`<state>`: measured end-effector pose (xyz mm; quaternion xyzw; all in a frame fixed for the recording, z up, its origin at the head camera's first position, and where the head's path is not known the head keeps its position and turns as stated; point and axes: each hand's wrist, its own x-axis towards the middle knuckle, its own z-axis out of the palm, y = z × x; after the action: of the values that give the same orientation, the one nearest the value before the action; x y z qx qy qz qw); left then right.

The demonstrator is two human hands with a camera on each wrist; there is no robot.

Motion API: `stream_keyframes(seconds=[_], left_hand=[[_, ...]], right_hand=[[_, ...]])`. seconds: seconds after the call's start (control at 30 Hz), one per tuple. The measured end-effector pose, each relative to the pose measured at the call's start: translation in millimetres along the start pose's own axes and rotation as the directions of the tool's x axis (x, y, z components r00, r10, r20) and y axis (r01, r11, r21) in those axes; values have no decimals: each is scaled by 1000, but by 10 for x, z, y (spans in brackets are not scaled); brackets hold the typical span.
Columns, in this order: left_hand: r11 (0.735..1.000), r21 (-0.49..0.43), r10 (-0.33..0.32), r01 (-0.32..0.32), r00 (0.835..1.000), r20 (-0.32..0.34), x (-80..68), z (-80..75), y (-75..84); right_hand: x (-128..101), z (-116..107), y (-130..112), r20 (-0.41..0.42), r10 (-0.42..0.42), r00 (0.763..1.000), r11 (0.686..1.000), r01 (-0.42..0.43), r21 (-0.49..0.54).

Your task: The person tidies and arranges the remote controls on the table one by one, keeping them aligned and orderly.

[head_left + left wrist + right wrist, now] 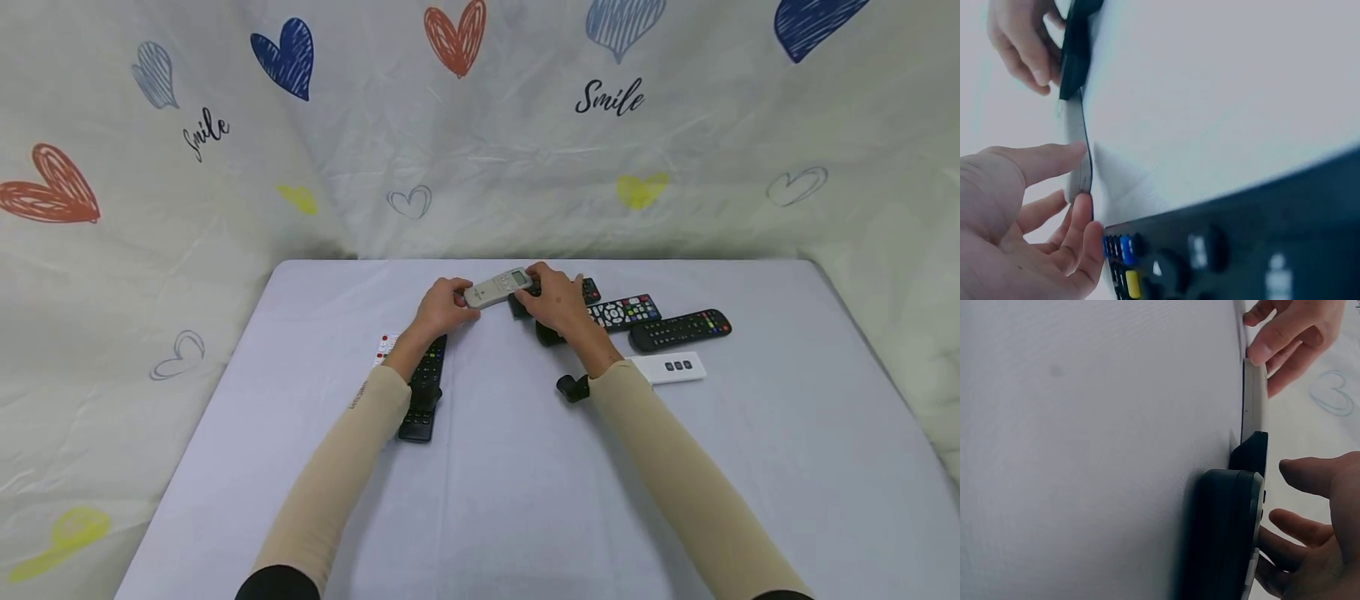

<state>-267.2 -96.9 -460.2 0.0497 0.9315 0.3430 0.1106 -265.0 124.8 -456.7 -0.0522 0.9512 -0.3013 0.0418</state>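
Note:
A light grey remote with a small screen lies at the far middle of the table. My left hand pinches its left end between thumb and fingers; the left wrist view shows the grey remote edge-on. My right hand hovers at the remote's right end, over a black remote. In the right wrist view its fingers are loosely curved, one touching the side of that black remote, the thumb apart. The grey remote lies just beyond.
A long black remote and a white one lie under my left forearm. To the right lie two black remotes, a small white remote and a small black object. A heart-printed cloth hangs behind.

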Motion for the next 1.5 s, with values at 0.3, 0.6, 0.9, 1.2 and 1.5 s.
stream_keyframes(seconds=[0.3, 0.6, 0.9, 1.2, 1.5], left_hand=[[999, 15, -38, 39, 998, -45, 5, 50, 21], [999, -49, 8, -11, 999, -49, -11, 8, -15], [989, -139, 36, -47, 996, -81, -107, 15, 34], [984, -170, 42, -58, 994, -98, -163, 65, 74], [986, -130, 95, -104, 993, -74, -264, 64, 77]], right_hand=[[6, 3, 28, 1, -13, 1000, 1000, 13, -20], [-24, -23, 30, -40, -46, 998, 998, 47, 34], [-65, -26, -14, -79, -45, 996, 967, 63, 247], [-87, -63, -6, -130, -22, 991, 901, 76, 428], [-121, -79, -27, -164, 26, 986, 852, 64, 520]])
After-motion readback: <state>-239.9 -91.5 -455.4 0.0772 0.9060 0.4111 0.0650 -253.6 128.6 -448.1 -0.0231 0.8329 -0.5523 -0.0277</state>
